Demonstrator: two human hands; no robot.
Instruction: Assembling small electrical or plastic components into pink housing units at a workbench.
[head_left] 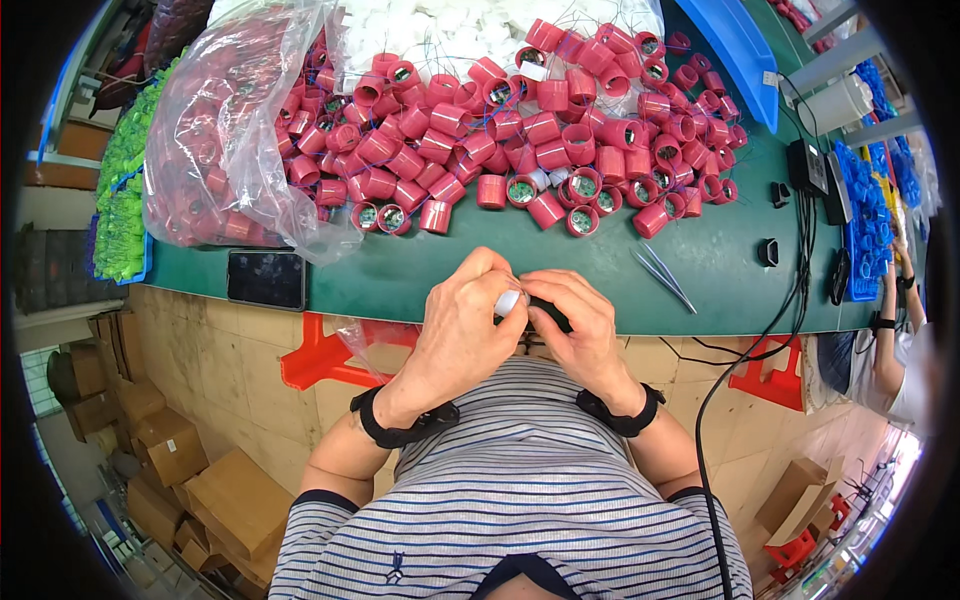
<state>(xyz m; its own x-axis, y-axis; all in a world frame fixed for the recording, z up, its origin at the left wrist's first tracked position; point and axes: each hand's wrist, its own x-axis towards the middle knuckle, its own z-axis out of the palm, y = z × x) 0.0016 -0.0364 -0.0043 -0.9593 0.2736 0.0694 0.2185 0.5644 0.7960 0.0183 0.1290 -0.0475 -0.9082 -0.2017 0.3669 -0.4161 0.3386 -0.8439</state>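
Observation:
My left hand (467, 322) is closed in a pinch on a small white piece (507, 303), just off the table's front edge. Beside it, my right hand (582, 328) curls around a dark, rounded object (549, 315), whose kind I cannot make out. The fingertips of both hands meet, and they partly cover the two pieces. Beyond them lies a large heap of pinkish-red plastic cylinders (491, 191); several have green circuit boards inside and thin wires. A pair of tweezers (664, 279) rests to the right of my hands.
A black phone (267, 280) lies near the edge, by a clear plastic bag (225, 120) of red cylinders. Left are green parts (125, 200); right are a blue tray (735, 60), a black device (808, 166) and cables (745, 352). Another person's arm (889, 340) shows far right.

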